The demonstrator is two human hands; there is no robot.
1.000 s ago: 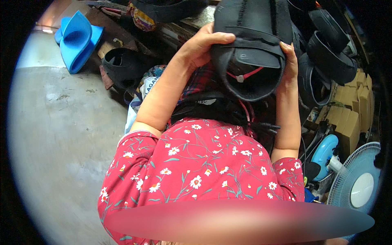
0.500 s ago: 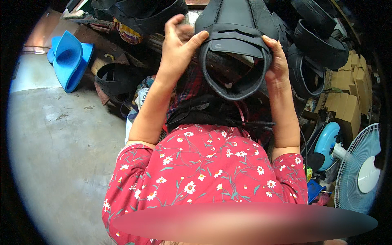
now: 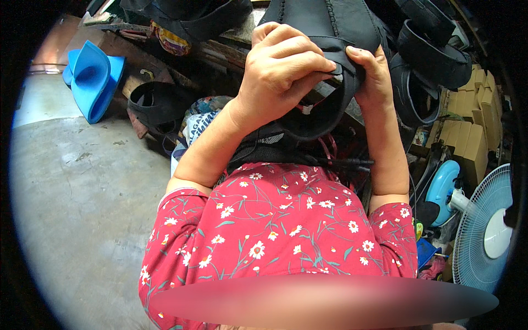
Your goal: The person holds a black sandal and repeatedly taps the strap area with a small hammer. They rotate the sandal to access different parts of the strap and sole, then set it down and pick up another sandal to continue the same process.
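Head view. Both hands held a black padded piece (image 3: 330, 33) up before the chest. The left hand (image 3: 283, 74) had its fingers clenched over the front strap; the right hand (image 3: 374, 74) gripped the right edge, thumb on top. Similar black pieces (image 3: 434, 55) hung just beside it. Judged risk: the strap could slip from the left fingers, since the grip sat near its edge.

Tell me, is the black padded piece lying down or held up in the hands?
Held up: the left hand grips its front strap and the right hand its side, raising the black padded piece above the lap.
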